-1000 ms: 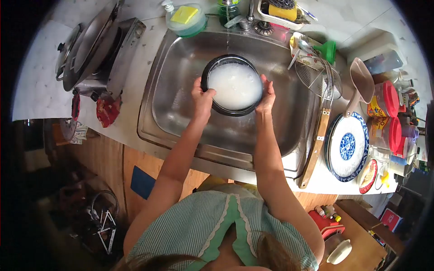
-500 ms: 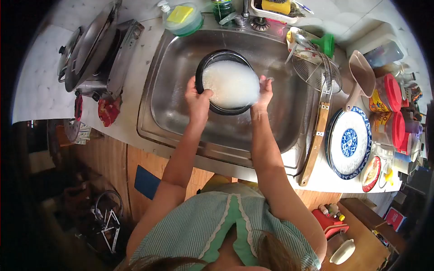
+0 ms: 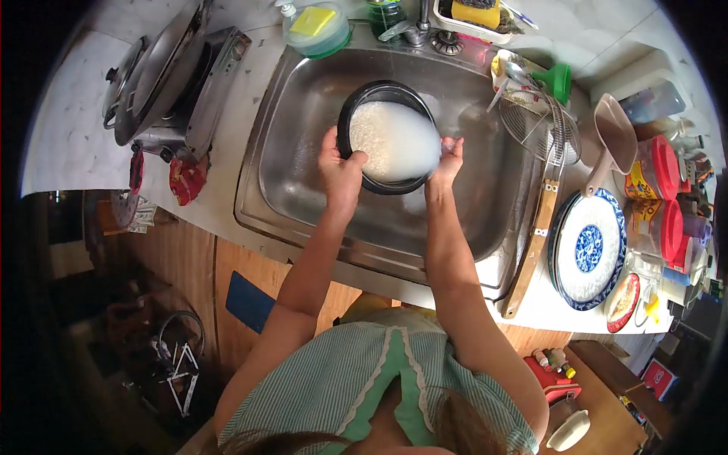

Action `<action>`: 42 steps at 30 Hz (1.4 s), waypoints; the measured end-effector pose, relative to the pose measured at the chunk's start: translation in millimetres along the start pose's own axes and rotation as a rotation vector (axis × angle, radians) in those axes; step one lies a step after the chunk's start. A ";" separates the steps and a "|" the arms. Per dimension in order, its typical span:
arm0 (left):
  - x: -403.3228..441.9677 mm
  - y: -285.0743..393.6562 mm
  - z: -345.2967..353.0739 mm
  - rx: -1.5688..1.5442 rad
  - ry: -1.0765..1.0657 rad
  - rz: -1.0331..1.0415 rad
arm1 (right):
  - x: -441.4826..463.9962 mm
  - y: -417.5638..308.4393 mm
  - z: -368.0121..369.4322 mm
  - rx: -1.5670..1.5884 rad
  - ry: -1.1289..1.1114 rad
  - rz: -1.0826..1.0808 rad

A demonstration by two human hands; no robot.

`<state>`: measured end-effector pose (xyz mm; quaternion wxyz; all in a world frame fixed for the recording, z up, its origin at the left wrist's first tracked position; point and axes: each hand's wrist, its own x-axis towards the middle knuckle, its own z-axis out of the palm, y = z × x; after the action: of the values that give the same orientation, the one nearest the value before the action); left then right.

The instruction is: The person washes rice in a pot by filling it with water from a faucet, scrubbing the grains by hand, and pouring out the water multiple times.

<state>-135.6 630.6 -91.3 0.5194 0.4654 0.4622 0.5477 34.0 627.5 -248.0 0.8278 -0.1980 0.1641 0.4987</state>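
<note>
A round black pot is held over the steel sink, tilted towards the right. Inside it, white rice grains show on the left, and cloudy white water gathers on the right up to the rim. My left hand grips the pot's left side, its thumb over the rim. On the opposite side, my right hand is closed at the rim, where the milky water meets the fingers. The underside of the pot is hidden.
Behind the sink stands a faucet, beside a tub with a yellow sponge. A wire strainer with a wooden handle lies along the right edge. Blue-and-white plates are further right. A stove with pans is at left.
The water has drawn to the right side of the pot, baring more rice on the left. Both hands keep their hold, and the whole view has shifted slightly.
</note>
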 end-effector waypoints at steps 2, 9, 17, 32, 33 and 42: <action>-0.7 2.8 1.6 0.003 -0.003 -0.004 | -6.0 -0.1 7.6 -0.023 0.033 -0.010; -2.8 4.7 5.4 0.015 0.012 0.009 | -9.5 -0.3 12.5 -0.049 0.001 -0.011; -2.9 6.0 6.8 0.056 -0.002 0.008 | -15.1 -1.4 20.6 -0.086 0.006 0.021; -2.9 13.7 13.0 0.060 -0.031 0.049 | -1.7 1.7 11.0 -0.064 0.012 0.022; -2.4 13.7 13.7 0.067 -0.030 0.060 | 0.7 2.0 7.3 -0.052 0.000 0.028; -4.2 16.6 17.7 0.097 -0.058 0.067 | -0.7 0.5 5.8 -0.094 -0.029 0.031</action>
<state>-120.3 626.3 -72.5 0.4910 0.5208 0.4570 0.5281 33.8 630.0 -242.8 0.8120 -0.2269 0.1316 0.5213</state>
